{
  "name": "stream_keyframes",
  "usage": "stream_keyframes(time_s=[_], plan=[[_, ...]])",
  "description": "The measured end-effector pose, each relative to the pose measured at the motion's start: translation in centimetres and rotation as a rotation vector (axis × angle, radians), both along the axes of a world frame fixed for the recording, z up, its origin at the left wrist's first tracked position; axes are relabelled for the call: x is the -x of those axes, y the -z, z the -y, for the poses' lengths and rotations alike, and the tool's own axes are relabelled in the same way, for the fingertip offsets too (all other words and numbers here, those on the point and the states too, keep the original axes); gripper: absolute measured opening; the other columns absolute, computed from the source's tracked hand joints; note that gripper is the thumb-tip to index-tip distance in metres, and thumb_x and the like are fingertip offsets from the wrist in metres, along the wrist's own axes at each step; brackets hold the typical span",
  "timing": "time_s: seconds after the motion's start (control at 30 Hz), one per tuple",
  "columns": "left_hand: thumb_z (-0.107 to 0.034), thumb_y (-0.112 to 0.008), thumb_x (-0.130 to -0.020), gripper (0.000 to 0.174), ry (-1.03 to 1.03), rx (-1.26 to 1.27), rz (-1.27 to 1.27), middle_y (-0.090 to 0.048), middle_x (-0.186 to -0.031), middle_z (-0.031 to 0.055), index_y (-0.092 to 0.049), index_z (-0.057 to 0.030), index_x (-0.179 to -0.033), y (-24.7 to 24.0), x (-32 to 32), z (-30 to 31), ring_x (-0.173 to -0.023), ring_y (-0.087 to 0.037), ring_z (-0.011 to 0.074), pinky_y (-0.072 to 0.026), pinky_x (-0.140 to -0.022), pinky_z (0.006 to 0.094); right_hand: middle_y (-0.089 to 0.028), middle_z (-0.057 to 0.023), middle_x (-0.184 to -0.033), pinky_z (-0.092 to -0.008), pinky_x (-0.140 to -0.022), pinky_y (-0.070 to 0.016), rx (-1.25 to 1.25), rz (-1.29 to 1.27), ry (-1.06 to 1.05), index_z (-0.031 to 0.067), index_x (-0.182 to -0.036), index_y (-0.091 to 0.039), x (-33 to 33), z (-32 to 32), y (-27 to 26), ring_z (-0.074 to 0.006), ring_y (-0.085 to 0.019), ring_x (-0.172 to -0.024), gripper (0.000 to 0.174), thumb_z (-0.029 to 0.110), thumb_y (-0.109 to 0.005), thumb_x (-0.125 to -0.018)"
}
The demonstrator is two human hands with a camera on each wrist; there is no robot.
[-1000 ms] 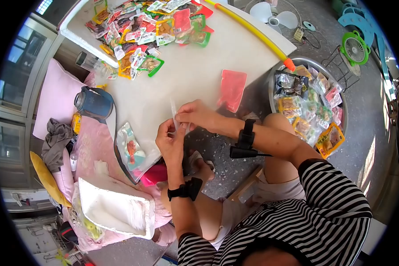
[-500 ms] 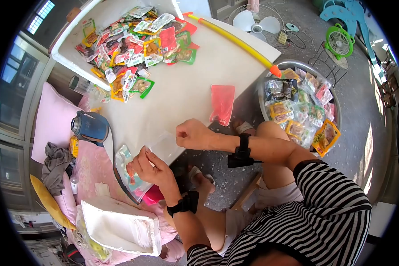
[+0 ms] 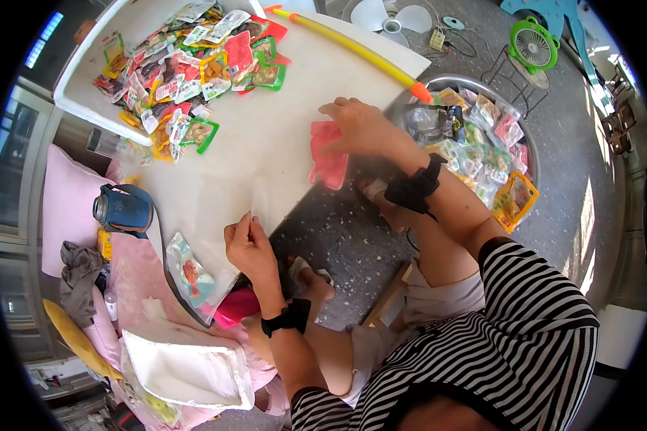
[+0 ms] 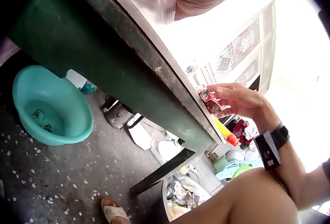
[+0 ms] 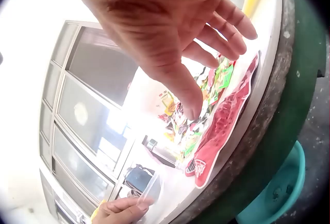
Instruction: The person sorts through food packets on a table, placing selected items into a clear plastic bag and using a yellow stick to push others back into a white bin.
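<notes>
"What are your hands doing?"

"My left hand (image 3: 249, 250) pinches a clear plastic bag (image 5: 152, 191), faint from my head, plainer at the wrists. My right hand (image 3: 363, 128) is unclenched, its fingers spread over the red printed pouch (image 5: 221, 126) at the table's edge (image 3: 295, 208)."

"Touching it?"

"I can't tell. Both wrist views add a teal basin (image 4: 54, 108) below; the head view doesn't."

Sun-streaked, speckled grey floor (image 3: 338, 233); framed windows (image 5: 87, 118).
</notes>
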State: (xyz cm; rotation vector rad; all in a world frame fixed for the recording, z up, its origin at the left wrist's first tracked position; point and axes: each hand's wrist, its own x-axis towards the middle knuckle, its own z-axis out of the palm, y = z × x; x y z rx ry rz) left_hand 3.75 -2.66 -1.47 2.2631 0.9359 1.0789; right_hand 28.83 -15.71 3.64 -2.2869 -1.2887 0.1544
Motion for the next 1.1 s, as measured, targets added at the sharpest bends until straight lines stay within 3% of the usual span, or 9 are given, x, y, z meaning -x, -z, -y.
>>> stream_keyframes(time_s=[0.17,0.27,0.37,0.47,0.57,0.67,0.8,0.93,1.1], plan=[[-0.002,-0.064,-0.081,0.014,0.024,0.016,-0.039,-0.056,-0.074,0.0115,-0.067,0.0021,-0.095,0.3,-0.5,0.0,-0.058,-0.053,0.0195,-0.0426,-0.055,0.0303,-0.055,-0.0124,-0.118,-0.0423,-0.09,-0.0458,0.023,-0.034,-0.17,0.0105,-0.123,-0.055,1.1,2.2,0.1,-0.0322,-0.049,-0.115,0.068,0.027,-0.079,-0.061],[-0.002,-0.064,-0.08,0.015,0.037,0.01,-0.074,-0.056,-0.075,0.0127,-0.066,0.0027,-0.094,0.5,-0.7,0.0,-0.057,-0.053,0.0213,-0.0427,-0.055,0.031,-0.053,-0.0105,-0.122,-0.0425,-0.091,-0.0446,0.086,0.252,-0.289,0.0141,-0.122,-0.056,1.3,2.1,2.3,-0.0324,-0.046,-0.117,0.062,0.021,-0.077,-0.064],[-0.003,-0.063,-0.079,0.015,0.054,-0.012,-0.09,-0.056,-0.075,0.0133,-0.065,0.0033,-0.094,0.5,-0.7,0.0,-0.058,-0.053,0.023,-0.0428,-0.055,0.032,-0.061,-0.0085,-0.112,-0.0393,-0.082,-0.0468,-0.041,0.372,-0.332,0.0126,-0.114,-0.06,0.3,0.3,3.3,-0.0309,-0.055,-0.105,0.046,0.016,-0.072,-0.07],[-0.003,-0.063,-0.079,0.014,0.066,-0.023,-0.068,-0.056,-0.074,0.0134,-0.065,0.0035,-0.092,0.8,-0.5,-0.3,-0.058,-0.053,0.0244,-0.0423,-0.055,0.0331,-0.065,-0.0045,-0.086,-0.0339,-0.07,-0.0474,-0.291,-0.181,-0.332,0.0059,-0.104,-0.062,0.1,-0.6,1.1,-0.0221,-0.061,-0.081,0.027,0.015,-0.068,-0.078],[-0.003,-0.062,-0.079,0.013,0.069,-0.032,-0.062,-0.054,-0.071,0.0132,-0.064,0.0035,-0.09,0.8,-0.4,-0.4,-0.057,-0.052,0.0248,-0.0412,-0.055,0.0337,-0.058,-0.0007,-0.066,-0.0289,-0.062,-0.0454,-0.352,-0.938,-0.355,0.0007,-0.092,-0.062,1.7,-0.8,-0.3,-0.0128,-0.057,-0.064,0.016,0.015,-0.063,-0.085],[-0.003,-0.062,-0.078,0.012,0.061,-0.039,-0.087,-0.053,-0.068,0.013,-0.064,0.0033,-0.089,0.8,-0.3,-0.5,-0.056,-0.051,0.0245,-0.04,-0.054,0.0339,-0.055,-0.0006,-0.064,-0.027,-0.056,-0.0457,-0.086,-0.837,-0.563,-0.0016,-0.086,-0.062,2.7,-1.3,0.3,-0.0081,-0.054,-0.062,0.019,0.017,-0.058,-0.088],[-0.002,-0.061,-0.08,0.011,0.055,-0.002,-0.006,-0.052,-0.067,0.0123,-0.064,0.0031,-0.09,0.8,-0.1,-0.8,-0.056,-0.051,0.023,-0.0393,-0.053,0.033,-0.053,-0.0013,-0.058,-0.0266,-0.042,-0.0432,-0.073,-0.863,-0.581,-0.0002,-0.078,-0.061,4.6,-3.0,3.5,-0.0096,-0.05,-0.049,0.027,0.025,-0.055,-0.086],[0.001,-0.059,-0.078,0.016,0.005,0.027,0.095,-0.055,-0.071,0.0146,-0.067,0.0003,-0.092,0.8,0.1,-1.1,-0.057,-0.053,0.0298,-0.0424,-0.054,0.0376,-0.052,-0.0003,-0.055,-0.0247,-0.043,-0.0426,0.137,-0.892,-0.468,0.0014,-0.077,-0.061,5.7,-2.9,2.0,-0.0092,-0.05,-0.048,0.028,0.027,-0.055,-0.087],[0.0,-0.06,-0.082,0.024,0.066,-0.154,-0.009,-0.051,-0.07,0.0121,-0.067,-0.0025,-0.104,0.2,-0.2,-0.1,-0.056,-0.052,0.0245,-0.042,-0.053,0.0342,-0.054,0.0008,-0.057,-0.0225,-0.044,-0.0421,0.057,-0.943,-0.493,0.0024,-0.081,-0.064,6.1,-4.0,2.6,-0.0079,-0.052,-0.05,0.027,0.027,-0.059,-0.088]])
